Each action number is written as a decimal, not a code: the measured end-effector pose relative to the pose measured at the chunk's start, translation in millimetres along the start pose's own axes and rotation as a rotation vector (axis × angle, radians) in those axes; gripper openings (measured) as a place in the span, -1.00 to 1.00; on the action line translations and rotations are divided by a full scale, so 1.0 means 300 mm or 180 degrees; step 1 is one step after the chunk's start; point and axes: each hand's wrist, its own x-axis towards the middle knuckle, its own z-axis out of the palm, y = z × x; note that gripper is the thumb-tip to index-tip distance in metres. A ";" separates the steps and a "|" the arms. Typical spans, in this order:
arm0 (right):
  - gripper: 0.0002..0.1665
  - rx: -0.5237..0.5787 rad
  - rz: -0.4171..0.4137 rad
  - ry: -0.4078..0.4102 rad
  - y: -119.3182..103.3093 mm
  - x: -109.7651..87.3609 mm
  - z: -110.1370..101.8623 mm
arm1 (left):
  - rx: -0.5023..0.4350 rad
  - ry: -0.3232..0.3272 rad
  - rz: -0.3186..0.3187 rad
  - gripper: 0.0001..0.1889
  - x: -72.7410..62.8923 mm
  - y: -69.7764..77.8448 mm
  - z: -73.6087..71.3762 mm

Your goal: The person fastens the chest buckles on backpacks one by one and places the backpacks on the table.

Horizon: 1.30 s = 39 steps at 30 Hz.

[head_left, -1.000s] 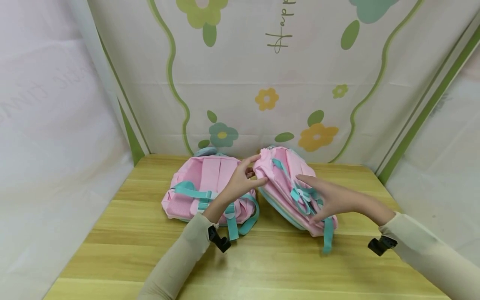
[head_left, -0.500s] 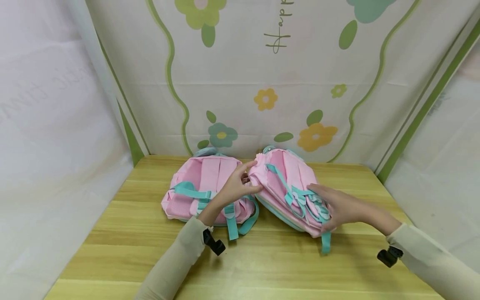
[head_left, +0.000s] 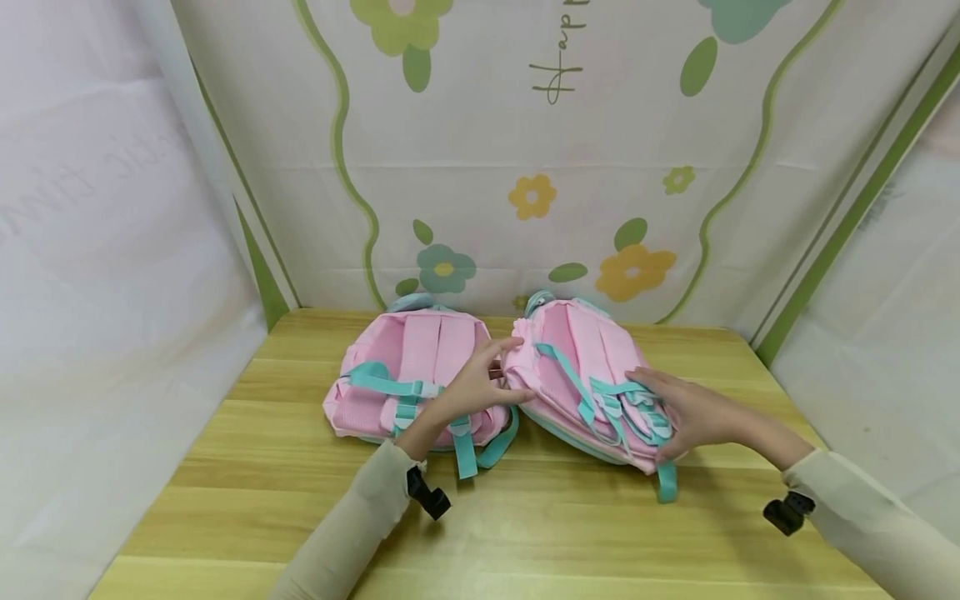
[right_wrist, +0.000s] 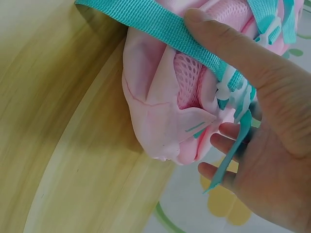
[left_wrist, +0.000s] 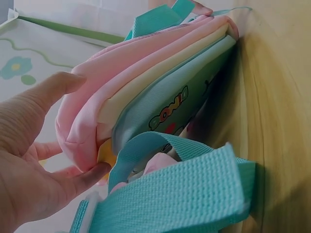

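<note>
Two pink backpacks with teal straps lie on a wooden table (head_left: 510, 533), padded backs facing up. My left hand (head_left: 468, 387) is at the left side of the right-hand backpack (head_left: 596, 350), thumb and fingers spread around its edge; in the left wrist view a fingertip touches its pink end. My right hand (head_left: 701, 412) is at the same backpack's lower right corner. Seen from the right wrist, the thumb lies over a teal strap (right_wrist: 160, 31), and the loosely bent fingers are beside the buckles. The other backpack (head_left: 420, 358) lies just left, partly behind my left hand.
A white fabric wall (head_left: 465, 167) with printed flowers rises behind the table, and white side walls stand left and right. Teal strap ends (head_left: 465, 446) trail onto the table before the left backpack. Each sleeve carries a black clip (head_left: 427, 493).
The right-hand backpack has tilted back flatter, then shifted slightly right. My right hand has moved right and down along it. My left hand has dropped a little; the left backpack stays put.
</note>
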 end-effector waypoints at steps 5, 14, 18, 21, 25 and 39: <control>0.51 -0.0041 0.0008 -0.0006 0.027 -0.011 -0.006 | 0.0204 -0.0085 -0.0008 -0.11 -0.007 -0.003 0.019; 0.52 0.0027 0.0152 -0.0079 0.049 -0.046 -0.028 | 0.0355 -0.0325 -0.0125 -0.06 -0.015 -0.011 0.045; 0.51 0.0059 0.0183 -0.0115 0.051 -0.054 -0.034 | 0.0405 -0.0402 -0.0227 -0.04 -0.019 -0.011 0.052; 0.50 0.0033 0.0178 -0.0135 0.053 -0.055 -0.035 | 0.0506 -0.0436 -0.0283 -0.02 -0.020 -0.017 0.057; 0.48 -0.0007 0.0167 -0.0154 0.058 -0.055 -0.033 | 0.0585 -0.0462 -0.0348 -0.02 -0.020 -0.023 0.060; 0.41 0.0076 0.0213 -0.0234 0.073 -0.048 -0.032 | 0.0852 -0.0681 -0.0333 0.02 -0.017 0.003 0.060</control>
